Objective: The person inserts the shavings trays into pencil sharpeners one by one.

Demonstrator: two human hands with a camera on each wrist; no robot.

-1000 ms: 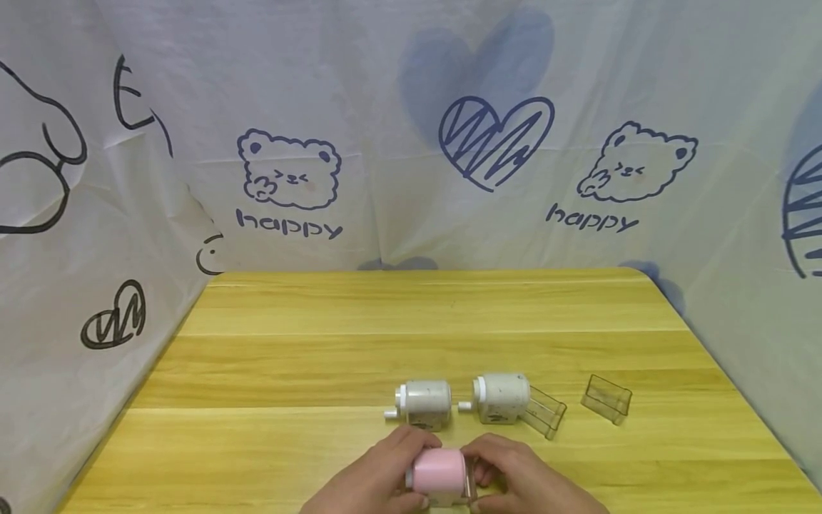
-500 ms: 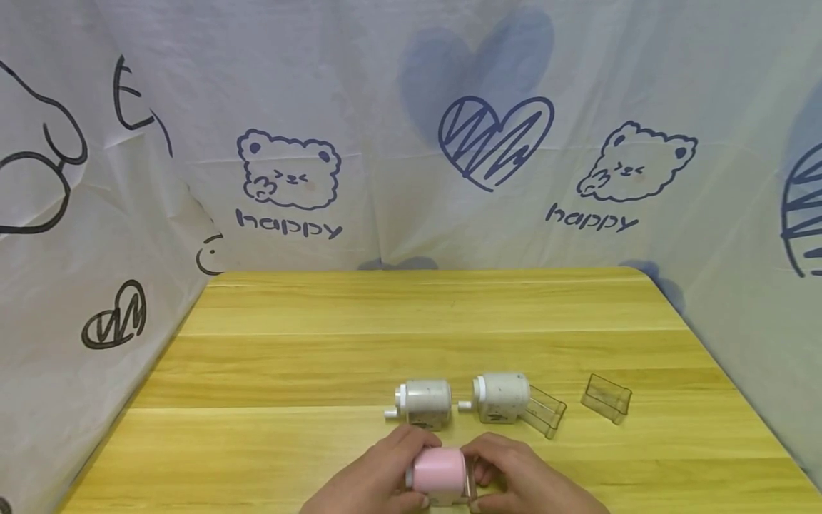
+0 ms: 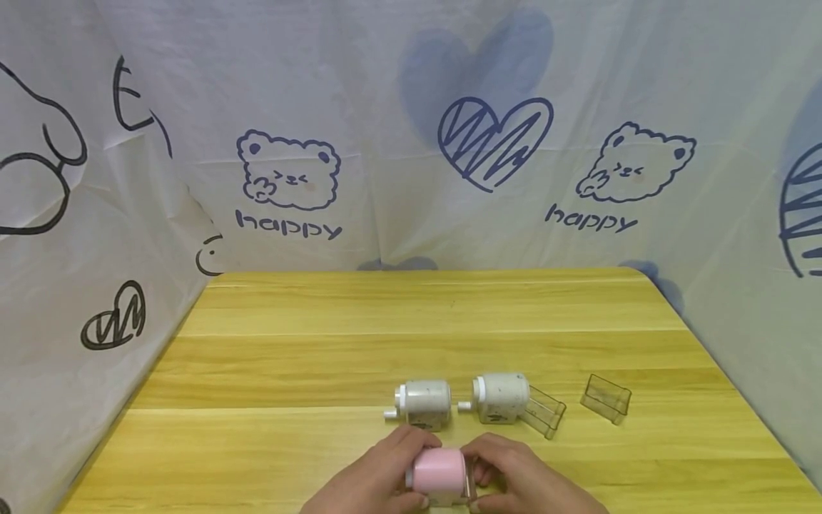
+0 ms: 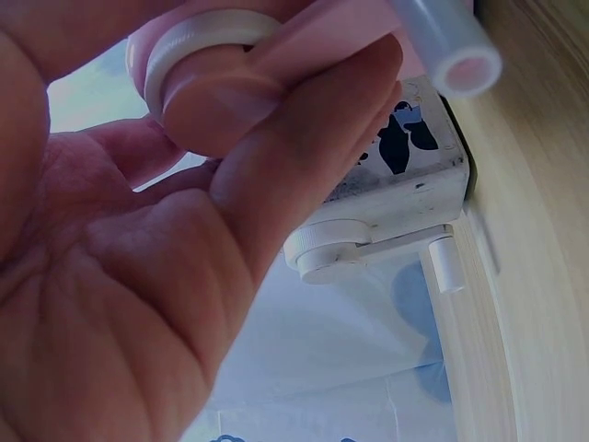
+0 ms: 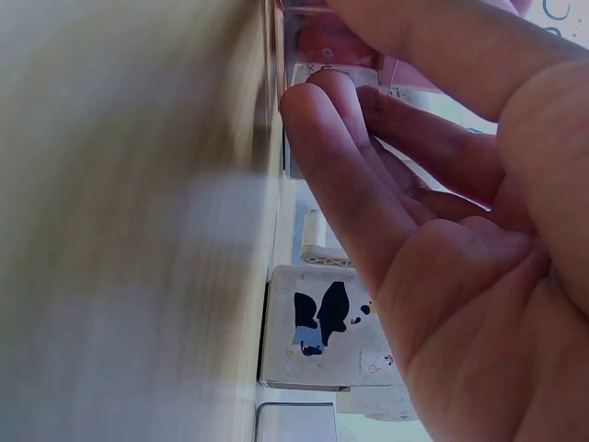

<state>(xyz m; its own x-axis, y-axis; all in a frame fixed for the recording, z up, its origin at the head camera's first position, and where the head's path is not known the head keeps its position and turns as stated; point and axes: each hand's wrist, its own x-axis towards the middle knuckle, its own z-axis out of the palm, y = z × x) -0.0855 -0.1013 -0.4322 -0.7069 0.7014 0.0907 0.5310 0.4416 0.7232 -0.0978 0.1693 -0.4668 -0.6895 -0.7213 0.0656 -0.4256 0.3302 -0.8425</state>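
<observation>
A pink crank pencil sharpener (image 3: 439,467) sits at the table's front, between my two hands. My left hand (image 3: 379,475) grips its left side, fingers over the back and thumb at the front. In the left wrist view its crank (image 4: 221,101) and pale handle tip (image 4: 465,69) show close to the fingers. At the sharpener's right end, my right hand (image 3: 523,477) pinches a clear brownish shavings drawer (image 3: 471,480); how far in it sits I cannot tell. Just behind the hands stands a whitish sharpener (image 3: 428,401), with a second whitish sharpener (image 3: 505,396) to its right.
One loose clear drawer (image 3: 546,412) lies against the right whitish sharpener. Another clear drawer (image 3: 606,400) rests farther right on the wooden table (image 3: 411,307). White cloth (image 3: 385,143) with printed bears and hearts hangs behind and at both sides.
</observation>
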